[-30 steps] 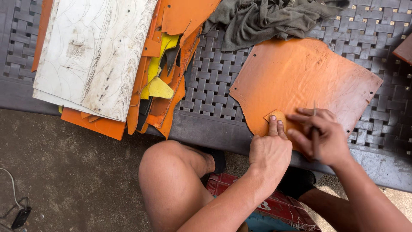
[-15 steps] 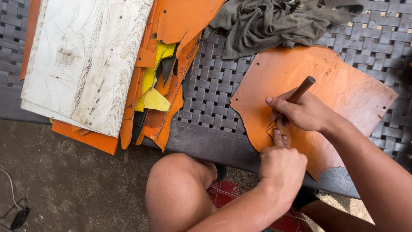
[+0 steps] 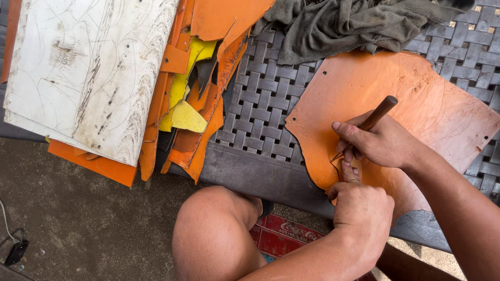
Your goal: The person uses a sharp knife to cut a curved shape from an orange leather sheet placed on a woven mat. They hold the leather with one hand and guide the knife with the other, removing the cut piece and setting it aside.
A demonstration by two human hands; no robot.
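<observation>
Orange leather lay under both our hands: a broad orange leather sheet (image 3: 416, 104) spread flat across the woven bench (image 3: 260, 104), its near edge hanging just past the bench's front rim. Our right hand (image 3: 383, 143) was closed around a brown-handled cutting tool (image 3: 377, 114), gripped like a pen and tilted so the tip met the sheet near its lower left edge; the slant seemed to let us see the tip as it worked. Our left hand (image 3: 362, 211) was curled, its fingertips pressing down on the leather right beside the tool's tip, likely to keep the piece from shifting. We could not tell whether a small pattern piece sat beneath those fingers, since the hand covered the spot.

Our bare knee (image 3: 213, 229) rose just below the bench edge, with a red printed mat (image 3: 284, 234) on the floor beside it.

Farther left, a pile of orange and yellow offcuts (image 3: 192, 93) was heaped on the bench, partly tucked beneath a scratched white cutting board (image 3: 88, 67) that overhung the front edge. A crumpled grey-green cloth (image 3: 349, 23) lay at the back, touching the sheet's far edge. No container showed anywhere; the scraps were simply stacked loose. A dark cable (image 3: 13, 244) trailed over the concrete floor (image 3: 78, 218).
</observation>
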